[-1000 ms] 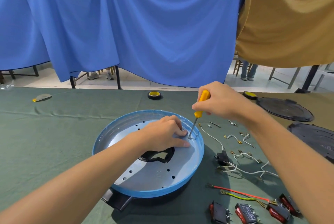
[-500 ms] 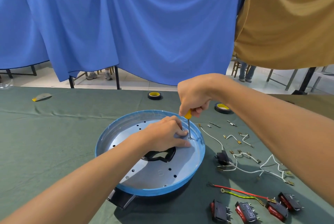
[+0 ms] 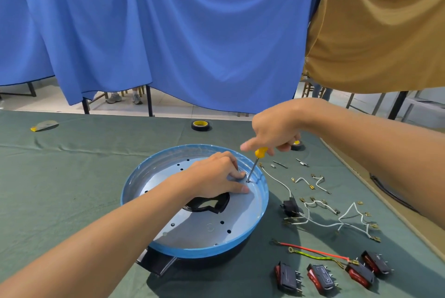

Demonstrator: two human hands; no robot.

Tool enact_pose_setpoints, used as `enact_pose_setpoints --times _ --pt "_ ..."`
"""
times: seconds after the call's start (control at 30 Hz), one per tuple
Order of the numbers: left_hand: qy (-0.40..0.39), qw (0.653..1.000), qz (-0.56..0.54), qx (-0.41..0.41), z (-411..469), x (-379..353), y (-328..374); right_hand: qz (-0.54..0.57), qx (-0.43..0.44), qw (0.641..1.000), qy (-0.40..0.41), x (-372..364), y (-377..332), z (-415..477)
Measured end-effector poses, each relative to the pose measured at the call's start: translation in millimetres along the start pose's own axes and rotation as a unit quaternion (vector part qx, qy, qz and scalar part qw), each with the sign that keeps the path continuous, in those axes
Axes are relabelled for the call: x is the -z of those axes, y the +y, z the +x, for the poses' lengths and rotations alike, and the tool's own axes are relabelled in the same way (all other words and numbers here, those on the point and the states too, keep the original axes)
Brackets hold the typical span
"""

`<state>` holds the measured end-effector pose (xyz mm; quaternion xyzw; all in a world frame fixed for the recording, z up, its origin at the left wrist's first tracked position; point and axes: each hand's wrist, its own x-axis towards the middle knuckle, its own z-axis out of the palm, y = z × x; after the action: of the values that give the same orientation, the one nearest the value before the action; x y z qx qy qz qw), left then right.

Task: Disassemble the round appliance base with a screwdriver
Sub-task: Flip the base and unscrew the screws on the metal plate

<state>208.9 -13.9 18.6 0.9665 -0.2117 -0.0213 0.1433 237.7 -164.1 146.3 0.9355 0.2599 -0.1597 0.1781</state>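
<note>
Nearest on the table [image 3: 72,177], four rocker switches [image 3: 321,276] lay beside two loose coloured wires [image 3: 313,252]. The round appliance base [image 3: 192,250] sat mid-table. The left hand [image 3: 216,182] pressed its plate, fingers loosely bent and holding nothing. The right hand [image 3: 274,129] gripped the yellow screwdriver [image 3: 255,165], forefinger out, half hiding one of two tape rolls [image 3: 201,125]. The shaft leaned now; half a second before it had stood upright.
</note>
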Motion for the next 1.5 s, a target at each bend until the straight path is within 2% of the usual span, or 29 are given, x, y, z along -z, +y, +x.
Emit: enact_pose_setpoints --times 0.1,0.2,0.4,0.6,0.7,0.77,0.83,0.93,1.03,1.1,1.2,1.27,1.4,1.5 --pt "-0.001 1.0 0.007 0.002 1.2 0.0 0.2 0.034 -0.032 0.999 -0.029 2.4 3.8 4.4" --pt "-0.001 1.0 0.011 0.002 0.9 -0.2 -0.1 0.03 -0.014 0.999 -0.006 -2.4 5.2 4.7" --pt "0.0 1.0 -0.005 -0.001 0.5 -0.6 -0.8 -0.044 0.056 0.996 0.056 -9.4 6.9 -7.1" --pt "0.006 1.0 -0.009 0.005 1.3 -1.1 -1.7 -0.157 0.134 0.97 0.129 -10.0 5.3 -9.7" --pt "0.006 1.0 -0.001 0.006 2.6 -1.6 -1.4 -0.115 0.165 0.969 0.144 -6.7 11.3 -6.9" --pt "0.006 1.0 -0.002 0.008 3.1 -1.5 -2.2 -0.028 0.157 0.977 0.141 -7.2 12.2 -4.1" --pt "0.007 1.0 -0.01 0.005 3.5 -1.7 -3.7 0.04 0.158 0.97 0.18 -10.1 8.8 2.0" --pt "0.015 1.0 -0.014 0.004 3.2 -3.3 -5.6 0.093 0.086 0.969 0.21 -11.4 0.8 9.1" --pt "0.018 1.0 -0.009 0.006 3.5 -3.6 -5.9 0.035 0.029 0.99 0.13 -1.4 -1.4 8.7" --pt "0.015 1.0 -0.011 0.005 3.7 -3.4 -6.0 0.009 0.03 0.991 0.127 3.4 -2.1 5.5" --pt "0.013 1.0 -0.012 0.003 2.4 -2.6 -6.0 0.038 0.063 0.991 0.115 7.3 -0.4 3.6" --pt "0.013 1.0 -0.008 0.0 2.1 -2.1 -5.1 0.065 0.05 0.992 0.092 7.0 0.1 4.6" --pt "0.01 1.0 -0.003 0.001 2.3 -1.4 -3.5 0.061 -0.011 0.989 0.138 -1.2 -0.2 7.6" --pt "0.008 1.0 -0.002 0.003 2.7 -2.0 -4.1 0.073 0.004 0.987 0.146 -4.2 1.5 7.3"
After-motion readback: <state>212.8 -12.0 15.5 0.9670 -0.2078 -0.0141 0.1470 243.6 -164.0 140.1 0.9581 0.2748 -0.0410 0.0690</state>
